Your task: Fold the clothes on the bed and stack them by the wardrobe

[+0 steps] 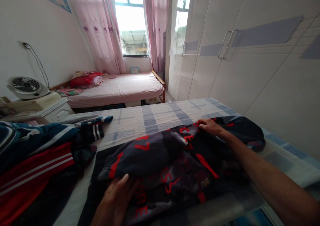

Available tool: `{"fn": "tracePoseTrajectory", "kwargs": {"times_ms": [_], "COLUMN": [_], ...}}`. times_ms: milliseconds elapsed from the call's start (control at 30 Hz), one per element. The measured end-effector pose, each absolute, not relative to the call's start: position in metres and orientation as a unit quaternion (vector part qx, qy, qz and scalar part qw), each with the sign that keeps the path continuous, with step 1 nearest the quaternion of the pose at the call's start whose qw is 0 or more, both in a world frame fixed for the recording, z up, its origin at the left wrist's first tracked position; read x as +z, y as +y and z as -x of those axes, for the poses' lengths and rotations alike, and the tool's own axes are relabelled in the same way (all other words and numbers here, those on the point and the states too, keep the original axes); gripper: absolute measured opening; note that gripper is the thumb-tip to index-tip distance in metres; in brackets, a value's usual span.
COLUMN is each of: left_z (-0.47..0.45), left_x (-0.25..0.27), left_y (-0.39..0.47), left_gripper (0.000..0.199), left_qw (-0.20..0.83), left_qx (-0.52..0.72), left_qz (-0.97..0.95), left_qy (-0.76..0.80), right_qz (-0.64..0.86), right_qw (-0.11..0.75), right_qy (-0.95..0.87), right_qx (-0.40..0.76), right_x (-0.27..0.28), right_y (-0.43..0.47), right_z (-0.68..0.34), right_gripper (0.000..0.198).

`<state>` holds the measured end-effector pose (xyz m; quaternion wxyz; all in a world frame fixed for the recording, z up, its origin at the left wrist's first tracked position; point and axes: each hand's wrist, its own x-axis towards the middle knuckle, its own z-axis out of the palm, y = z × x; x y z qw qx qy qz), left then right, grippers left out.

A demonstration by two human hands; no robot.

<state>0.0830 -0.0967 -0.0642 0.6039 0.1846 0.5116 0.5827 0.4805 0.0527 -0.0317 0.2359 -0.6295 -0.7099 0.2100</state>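
Observation:
A dark long-sleeved top (150, 159) with red lettering and grey patches lies spread across the bed in front of me. My right hand (211, 126) pinches its far edge near the upper middle, fingers closed on the cloth. At the near left of the same top, my left hand (116, 197) grips the sleeve side, thumb on top and the other fingers partly hidden. Under the top's left end, more black cloth (91, 189) sticks out; whether it belongs to the same garment I cannot tell.
Left of the top, a pile of clothes (50, 146) in navy and red with white stripes lies on the checked bedsheet (160, 114). White wardrobes (262, 79) line the right side. Behind stand a pink bed (130, 86) and a fan (27, 85) on boxes.

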Motion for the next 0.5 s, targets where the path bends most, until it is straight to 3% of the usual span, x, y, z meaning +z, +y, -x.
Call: {"fn": "tracePoseTrajectory", "kwargs": {"times_ms": [200, 367, 500], "left_z": [-0.069, -0.078, -0.077], "left_x": [-0.036, -0.037, -0.056], "left_y": [-0.067, -0.08, -0.092], "left_gripper": [0.021, 0.025, 0.029], "left_qw": [0.685, 0.615, 0.625], "left_qx": [0.564, 0.617, 0.595], "left_qz": [-0.006, -0.09, -0.132], "left_qy": [0.462, 0.482, 0.488], "right_qz": [0.605, 0.684, 0.724], "right_qw": [0.285, 0.226, 0.174], "right_qy": [-0.692, -0.68, -0.663], "right_qx": [0.272, 0.137, 0.083], "right_x": [-0.038, -0.035, -0.051], "right_y": [0.057, 0.07, 0.078], "right_z": [-0.478, -0.475, -0.473], "right_gripper": [0.026, 0.032, 0.036]}}
